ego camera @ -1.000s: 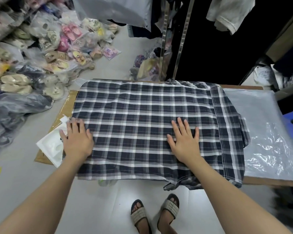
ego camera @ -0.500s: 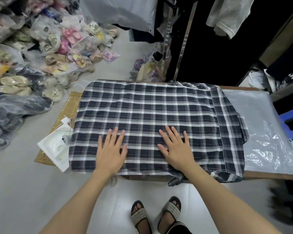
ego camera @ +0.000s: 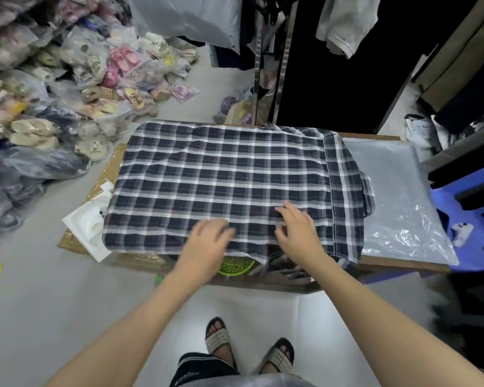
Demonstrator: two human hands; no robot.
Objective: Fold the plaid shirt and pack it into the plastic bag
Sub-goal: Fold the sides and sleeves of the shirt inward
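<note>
One plaid shirt (ego camera: 224, 185) lies spread flat over a cardboard surface (ego camera: 375, 265), its near hem under both hands. One clear plastic bag (ego camera: 394, 202) lies flat just right of it, partly under the shirt's edge. The left hand (ego camera: 207, 247) is blurred, so its grip cannot be told; the right hand (ego camera: 298, 233) curls its fingers on the fabric. One white tray (ego camera: 85, 223) pokes out at the shirt's left.

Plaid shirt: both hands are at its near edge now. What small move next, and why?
Probably pinch the near hem and fold it away across the plaid shirt. Both the left hand and right hand sit at that edge, which already looks slightly lifted, and the shirt lies spread flat, too wide for the plastic bag beside it.
</note>
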